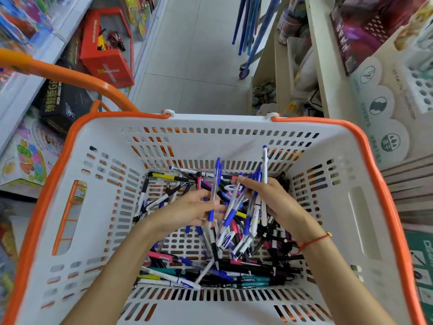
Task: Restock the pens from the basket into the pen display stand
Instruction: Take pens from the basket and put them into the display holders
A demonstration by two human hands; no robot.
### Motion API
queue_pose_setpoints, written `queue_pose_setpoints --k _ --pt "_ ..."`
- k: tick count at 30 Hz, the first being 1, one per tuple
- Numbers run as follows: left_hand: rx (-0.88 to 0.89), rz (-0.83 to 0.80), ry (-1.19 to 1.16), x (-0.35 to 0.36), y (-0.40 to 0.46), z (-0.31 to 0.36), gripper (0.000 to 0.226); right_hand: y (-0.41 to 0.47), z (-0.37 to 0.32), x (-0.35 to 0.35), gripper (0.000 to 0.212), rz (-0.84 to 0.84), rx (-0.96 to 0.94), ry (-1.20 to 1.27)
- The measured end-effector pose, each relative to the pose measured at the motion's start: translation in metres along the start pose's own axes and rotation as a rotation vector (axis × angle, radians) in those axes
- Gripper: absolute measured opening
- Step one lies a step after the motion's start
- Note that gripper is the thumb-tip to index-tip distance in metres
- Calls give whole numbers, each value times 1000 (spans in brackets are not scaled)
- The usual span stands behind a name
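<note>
Down inside the white basket (112, 231) with the orange rim, I see both hands over a loose heap of pens (210, 270) on its floor. My right hand (269, 200) grips a bunch of blue-capped pens (254, 207), fingers curled round them; my left hand (187, 209) pinches one blue pen (213, 195). Far right, the pen display stand (419, 90) sits on a shelf, well apart. An orange handle (77, 78) arches far left, beside a red toy box (107, 50).
</note>
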State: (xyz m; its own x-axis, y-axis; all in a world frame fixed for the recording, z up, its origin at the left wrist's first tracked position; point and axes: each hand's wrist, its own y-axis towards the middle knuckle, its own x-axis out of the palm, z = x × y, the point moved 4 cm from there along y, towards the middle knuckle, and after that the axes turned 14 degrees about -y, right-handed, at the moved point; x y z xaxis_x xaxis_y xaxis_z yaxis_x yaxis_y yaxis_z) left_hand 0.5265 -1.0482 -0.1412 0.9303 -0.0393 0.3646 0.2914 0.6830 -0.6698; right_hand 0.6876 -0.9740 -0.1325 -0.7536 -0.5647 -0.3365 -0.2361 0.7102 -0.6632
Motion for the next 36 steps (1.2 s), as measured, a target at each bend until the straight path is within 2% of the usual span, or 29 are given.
queue_pose_setpoints --k 4,8,12,16,19,21,23,26,28,31,34,36 --pt "28 -49 98 2 -4 3 24 -3 -3 4 25 -96 -26 229" --pt "76 -26 93 1 -6 8 19 -6 -7 6 30 -179 -63 317" --pt "53 -83 94 6 -7 7 24 -7 -10 9 30 -195 -86 309" --pt "-4 -145 -141 10 -7 5 23 -3 -8 7 33 -111 -117 239" --pt "-24 -66 -209 4 -3 1 28 -1 -5 8 51 -68 -135 134" --pt "-2 9 -239 -1 1 -1 32 0 -3 8 52 -63 -138 103" --pt "10 51 -264 -3 2 0 33 -3 -4 11 44 -99 -139 81" --pt "25 8 -120 3 -2 4 29 -7 -8 16 29 -133 -139 104" --pt "25 -17 -4 9 -5 4 24 -8 -7 17 29 -147 -131 146" --pt "-18 -7 74 13 -6 3 33 -10 -9 20 30 -174 -113 219" --pt "-54 18 52 11 -7 2 43 -8 -8 22 40 -85 -117 198" --pt "-75 46 27 9 -6 1 42 -8 -7 24 50 -31 -132 172"
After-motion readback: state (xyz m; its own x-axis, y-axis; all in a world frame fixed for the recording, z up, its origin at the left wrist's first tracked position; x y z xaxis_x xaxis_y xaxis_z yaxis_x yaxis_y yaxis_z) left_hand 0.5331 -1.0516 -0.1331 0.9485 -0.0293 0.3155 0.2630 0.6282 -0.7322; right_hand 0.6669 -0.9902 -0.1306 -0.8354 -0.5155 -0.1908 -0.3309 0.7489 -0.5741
